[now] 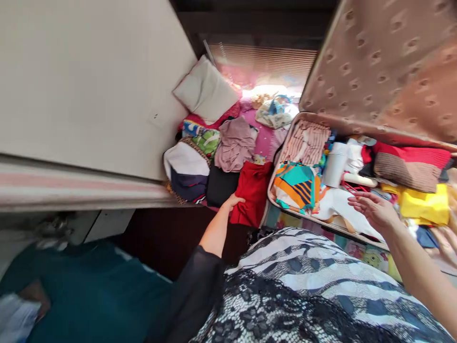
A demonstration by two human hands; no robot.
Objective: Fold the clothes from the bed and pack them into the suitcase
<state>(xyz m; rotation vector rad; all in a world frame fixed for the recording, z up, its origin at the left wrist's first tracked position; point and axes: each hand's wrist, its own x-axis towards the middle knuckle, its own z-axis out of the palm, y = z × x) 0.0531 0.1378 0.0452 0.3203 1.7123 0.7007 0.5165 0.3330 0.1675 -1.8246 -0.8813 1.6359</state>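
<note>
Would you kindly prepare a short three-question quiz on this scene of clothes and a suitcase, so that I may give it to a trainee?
1. What is the left hand touching?
2. True or false: the suitcase is closed.
3. Where does the patterned orange-and-teal cloth lie?
A) On the white pillow
B) Under the left hand
C) In the suitcase

Key:
1. The red garment.
2. False; its lid stands open.
3. C.
</note>
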